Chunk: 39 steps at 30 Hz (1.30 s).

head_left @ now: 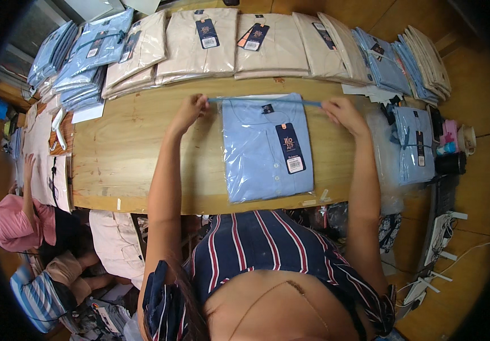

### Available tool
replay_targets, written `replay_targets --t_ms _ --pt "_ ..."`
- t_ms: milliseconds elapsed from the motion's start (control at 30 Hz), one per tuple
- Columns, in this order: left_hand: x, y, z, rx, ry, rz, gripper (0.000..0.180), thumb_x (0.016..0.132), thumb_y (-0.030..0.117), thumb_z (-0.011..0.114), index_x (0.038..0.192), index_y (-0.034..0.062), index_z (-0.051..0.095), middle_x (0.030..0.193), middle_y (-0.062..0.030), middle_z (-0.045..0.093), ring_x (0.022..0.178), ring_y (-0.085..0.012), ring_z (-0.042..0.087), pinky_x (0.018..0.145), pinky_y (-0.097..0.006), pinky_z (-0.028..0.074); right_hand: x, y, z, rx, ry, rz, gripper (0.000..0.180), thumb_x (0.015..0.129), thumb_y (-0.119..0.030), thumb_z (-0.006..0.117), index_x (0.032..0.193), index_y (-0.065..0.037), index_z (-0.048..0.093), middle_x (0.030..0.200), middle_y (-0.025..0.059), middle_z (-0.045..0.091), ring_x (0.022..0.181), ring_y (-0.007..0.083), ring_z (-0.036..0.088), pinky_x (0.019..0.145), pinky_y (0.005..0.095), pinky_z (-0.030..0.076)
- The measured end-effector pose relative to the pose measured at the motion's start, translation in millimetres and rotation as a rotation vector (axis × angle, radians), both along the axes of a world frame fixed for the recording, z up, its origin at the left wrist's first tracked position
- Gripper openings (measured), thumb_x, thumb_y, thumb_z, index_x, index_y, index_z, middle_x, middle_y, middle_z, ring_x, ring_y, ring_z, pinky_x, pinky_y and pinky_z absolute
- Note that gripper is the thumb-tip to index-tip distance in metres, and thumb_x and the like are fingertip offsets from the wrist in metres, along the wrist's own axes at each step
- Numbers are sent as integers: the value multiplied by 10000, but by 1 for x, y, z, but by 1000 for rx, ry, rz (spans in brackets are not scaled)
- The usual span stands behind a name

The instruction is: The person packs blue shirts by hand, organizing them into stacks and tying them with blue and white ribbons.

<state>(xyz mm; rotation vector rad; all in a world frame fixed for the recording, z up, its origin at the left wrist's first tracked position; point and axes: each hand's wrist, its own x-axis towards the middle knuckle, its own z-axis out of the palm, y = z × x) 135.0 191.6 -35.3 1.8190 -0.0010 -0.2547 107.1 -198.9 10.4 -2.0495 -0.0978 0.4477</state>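
A thin blue strip [310, 103] is drawn taut from side to side between my two hands. My left hand [189, 112] is closed on one end of it, and my right hand [344, 116] pinches the other. The strip crosses the far end of a folded light-blue shirt [250, 149] in a clear plastic bag; whether it touches the bag I cannot tell. The shirt lies flat on the wooden table [137, 153], its collar end away from me. A dark hang tag [291, 148] with an orange top rests on its front.
Bagged cream garments [199, 42] and blue ones [94, 42] are stacked along the far edge. At the right stands a tied blue bundle [414, 145] beside a black cup [450, 163]. A white hanger [58, 129] lies at the left, where a person in a pink head covering [15, 221] sits.
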Motion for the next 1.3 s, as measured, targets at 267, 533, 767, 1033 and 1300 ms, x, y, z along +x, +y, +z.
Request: replay_targets --t_ms 267,533,767,1033,1300 --pt "37 -53 -39 17 73 315 276 845 176 364 698 -23 488 520 -83 473 434 -153 474 435 -295 380 81 34 -96 122 -62 -369 191 794 -149 489 819 23 567 706 88 583 603 137 532 540 268 423" --pt "-74 -1 1 524 79 -354 152 793 104 451 716 9 542 498 -38 461 458 -114 453 438 -256 362 33 33 -85 -103 -153 -31 199 814 -191 468 779 -24 569 623 9 529 571 96 482 517 232 392" --pt "-125 37 53 229 -102 -708 196 718 238 581 695 44 604 683 -58 550 802 -181 517 729 -314 401 -9 4 -64 274 312 -229 421 828 -405 373 772 -30 554 566 31 519 432 102 449 360 221 325" --pt "-112 27 58 -255 14 -645 343 724 343 544 580 34 505 746 -75 540 917 -240 489 880 -400 274 -84 4 -35 475 517 -435 607 776 -586 260 796 -39 523 619 73 552 479 147 517 375 232 388" --pt "-96 -1 45 -424 46 -448 178 706 33 560 865 14 482 783 -12 442 759 -111 431 715 -220 347 -152 15 -33 255 417 -71 221 757 -114 548 940 -13 475 644 81 560 489 109 520 425 204 426"
